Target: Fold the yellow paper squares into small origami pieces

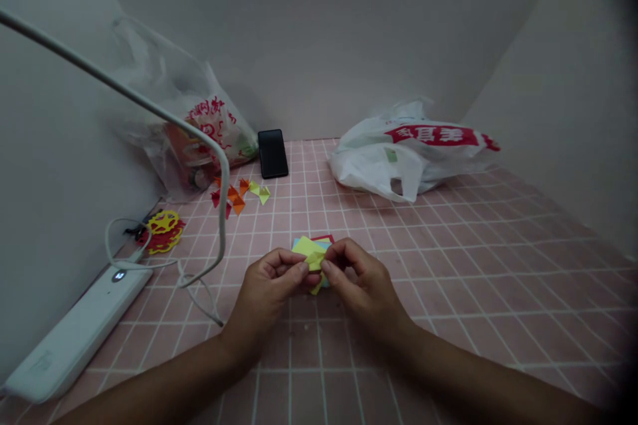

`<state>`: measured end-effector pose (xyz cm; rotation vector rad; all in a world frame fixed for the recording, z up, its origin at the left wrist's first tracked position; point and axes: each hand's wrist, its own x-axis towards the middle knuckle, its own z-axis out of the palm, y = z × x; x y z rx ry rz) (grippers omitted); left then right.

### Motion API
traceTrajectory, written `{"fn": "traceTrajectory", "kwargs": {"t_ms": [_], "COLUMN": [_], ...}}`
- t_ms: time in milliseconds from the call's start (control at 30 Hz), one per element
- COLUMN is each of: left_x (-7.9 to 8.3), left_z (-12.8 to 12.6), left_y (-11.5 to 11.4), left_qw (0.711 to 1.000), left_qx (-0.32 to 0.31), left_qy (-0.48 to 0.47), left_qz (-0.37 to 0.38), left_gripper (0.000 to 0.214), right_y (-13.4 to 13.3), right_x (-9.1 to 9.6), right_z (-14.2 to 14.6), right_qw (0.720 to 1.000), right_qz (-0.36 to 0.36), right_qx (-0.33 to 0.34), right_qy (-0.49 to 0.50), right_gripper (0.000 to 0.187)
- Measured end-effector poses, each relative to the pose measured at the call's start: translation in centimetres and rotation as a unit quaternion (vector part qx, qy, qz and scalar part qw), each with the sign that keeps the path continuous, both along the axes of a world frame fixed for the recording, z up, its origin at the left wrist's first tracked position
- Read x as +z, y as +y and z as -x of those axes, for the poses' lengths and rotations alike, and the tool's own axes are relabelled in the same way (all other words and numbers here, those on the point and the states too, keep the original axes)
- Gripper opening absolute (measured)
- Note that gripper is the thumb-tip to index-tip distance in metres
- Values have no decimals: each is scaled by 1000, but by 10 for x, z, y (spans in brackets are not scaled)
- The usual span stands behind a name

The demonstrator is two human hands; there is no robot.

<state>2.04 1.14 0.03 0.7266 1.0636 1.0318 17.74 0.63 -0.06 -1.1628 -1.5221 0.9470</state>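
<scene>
Between my two hands is a small folded piece of yellow paper (315, 260). My left hand (273, 282) pinches its left side between thumb and fingers. On its right side, my right hand (359, 280) grips it with thumb and forefinger. Beneath and behind it lies a stack of coloured paper squares (304, 244), with yellow, light blue and red sheets showing. My hands partly hide this stack. Farther back on the left, several small folded paper pieces (236, 199) in red, orange and yellow lie together.
A black phone (273, 153) lies by the wall. A plastic bag with things inside (199, 139) stands left, a white bag (399, 153) right. A white power strip (80, 332), cable (222, 212) and yellow-and-red cut-out shapes (163, 229) occupy the left of the pink tiled surface (448, 265).
</scene>
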Motion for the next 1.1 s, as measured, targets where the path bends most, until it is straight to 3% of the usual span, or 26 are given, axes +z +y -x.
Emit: {"fn": "traceTrajectory", "kwargs": {"t_ms": [200,867,1100], "left_x": [1,3,3], "left_z": [1,-1,-3], "left_y": [2,-2,-2], "left_qw": [1000,999,999], "left_qx": [7,-22,-29], "left_qy": [-8,41,34], "left_qz": [11,-28,-26], "left_gripper": [31,21,22], "right_y": [0,0,1], "right_x": [-2,-2,-6], "right_z": [-1,0,2], "right_qw": [1000,997,991], "right_qz": [-9,72,117], "right_qx": [7,-2,16], "right_qy": [-13,-3,62], "right_gripper": [6,10,10]}}
